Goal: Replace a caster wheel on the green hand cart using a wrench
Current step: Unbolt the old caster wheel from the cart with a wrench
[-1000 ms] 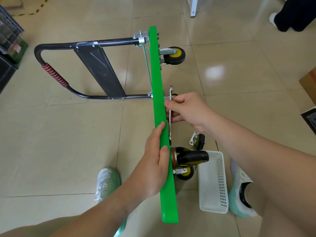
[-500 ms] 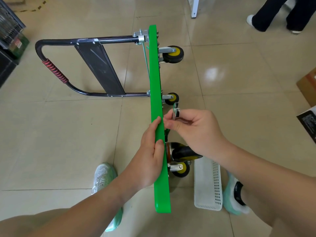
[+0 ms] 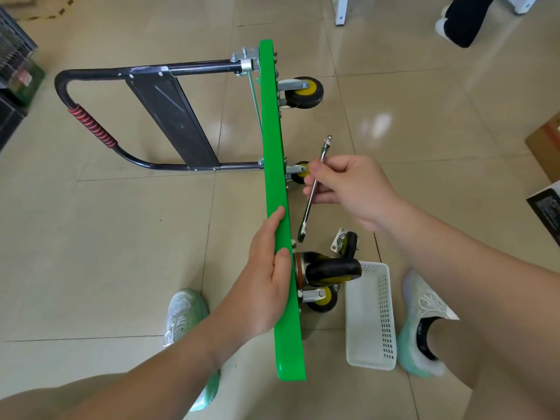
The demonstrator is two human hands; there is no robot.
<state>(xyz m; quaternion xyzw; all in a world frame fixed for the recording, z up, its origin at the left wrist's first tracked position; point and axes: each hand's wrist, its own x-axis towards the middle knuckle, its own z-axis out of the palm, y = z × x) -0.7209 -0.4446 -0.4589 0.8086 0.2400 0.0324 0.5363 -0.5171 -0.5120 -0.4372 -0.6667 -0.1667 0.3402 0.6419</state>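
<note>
The green hand cart (image 3: 274, 165) stands on its edge on the tiled floor, with its black handle (image 3: 91, 128) folded out to the left. My left hand (image 3: 266, 274) grips the deck's upper edge near the close end. My right hand (image 3: 351, 192) pinches a silver wrench (image 3: 313, 189) by its shaft, right of the deck and clear of it. A large black caster (image 3: 330, 269) sits on the deck's underside just below the wrench's lower jaw. Three yellow-hubbed wheels (image 3: 303, 92) are also mounted. A loose small caster (image 3: 347, 245) lies on the floor behind.
A white perforated plastic basket (image 3: 371, 316) lies on the floor right of the cart, between my two shoes (image 3: 424, 322). Another person's dark-trousered leg (image 3: 463, 19) stands at the top right. A cardboard box (image 3: 545, 144) is at the right edge, dark crates at the left.
My right hand has drawn the wrench away from the deck and turned it, so the whole tool now shows, slanted. The left hand keeps its hold on the deck.
</note>
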